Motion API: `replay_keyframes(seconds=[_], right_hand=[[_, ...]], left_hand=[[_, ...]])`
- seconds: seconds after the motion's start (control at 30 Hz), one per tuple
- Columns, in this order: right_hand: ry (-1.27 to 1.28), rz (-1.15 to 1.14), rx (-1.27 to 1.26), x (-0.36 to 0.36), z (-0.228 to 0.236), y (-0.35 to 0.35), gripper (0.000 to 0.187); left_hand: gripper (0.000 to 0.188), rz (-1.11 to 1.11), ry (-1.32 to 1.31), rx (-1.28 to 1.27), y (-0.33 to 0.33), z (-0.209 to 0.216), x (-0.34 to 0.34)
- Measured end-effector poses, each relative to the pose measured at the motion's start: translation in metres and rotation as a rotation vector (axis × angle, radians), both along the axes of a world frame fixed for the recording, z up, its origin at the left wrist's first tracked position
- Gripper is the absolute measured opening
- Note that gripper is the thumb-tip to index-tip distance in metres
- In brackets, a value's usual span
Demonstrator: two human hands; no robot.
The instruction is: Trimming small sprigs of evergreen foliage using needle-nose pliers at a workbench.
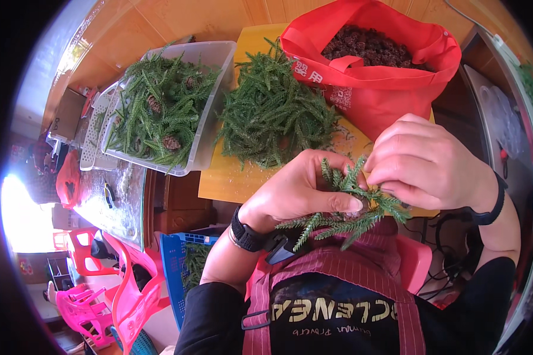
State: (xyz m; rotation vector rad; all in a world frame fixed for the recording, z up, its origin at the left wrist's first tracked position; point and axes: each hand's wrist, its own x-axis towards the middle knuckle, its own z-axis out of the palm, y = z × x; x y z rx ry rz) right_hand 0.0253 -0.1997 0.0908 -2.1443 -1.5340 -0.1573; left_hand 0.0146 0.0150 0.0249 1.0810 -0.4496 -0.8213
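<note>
In front of my chest, my left hand (308,189) is closed around a green artificial pine sprig (355,226), its thumb pressed across the stems. A brown pine cone (366,208) shows partly among the sprig's branches. My right hand (426,163) meets the sprig from the right, with fingertips pinched at its upper branches; whatever else lies between them is hidden. Just beyond my hands, a heap of loose green sprigs (278,112) rests on a yellow tabletop (219,184).
A red bag (391,97) full of pine cones (364,47) stands at the far right. At the left, a clear plastic box (222,80) holds sprigs with cones. A blue basket (173,275) sits below, near pink chairs (133,290). Pliers (109,194) lie on a side table.
</note>
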Motion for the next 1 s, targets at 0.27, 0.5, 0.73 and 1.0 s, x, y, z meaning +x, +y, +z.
replay_keyframes(seconds=[0.27, 0.5, 0.73, 1.0], right_hand=[[0.007, -0.032, -0.026, -0.003, -0.001, 0.0, 0.019], [0.237, -0.328, 0.034, -0.015, -0.006, 0.001, 0.022], [-0.069, -0.008, 0.044, -0.008, -0.002, -0.002, 0.02], [-0.147, -0.068, 0.068, -0.01, -0.004, 0.002, 0.008]], left_hand=[[0.018, 0.078, -0.057, 0.146, -0.001, 0.009, -0.002], [0.017, 0.295, -0.431, 0.391, -0.004, 0.011, -0.01], [0.019, -0.008, -0.041, 0.003, 0.003, 0.002, -0.001], [0.017, -0.037, -0.009, -0.04, 0.001, 0.006, -0.003]])
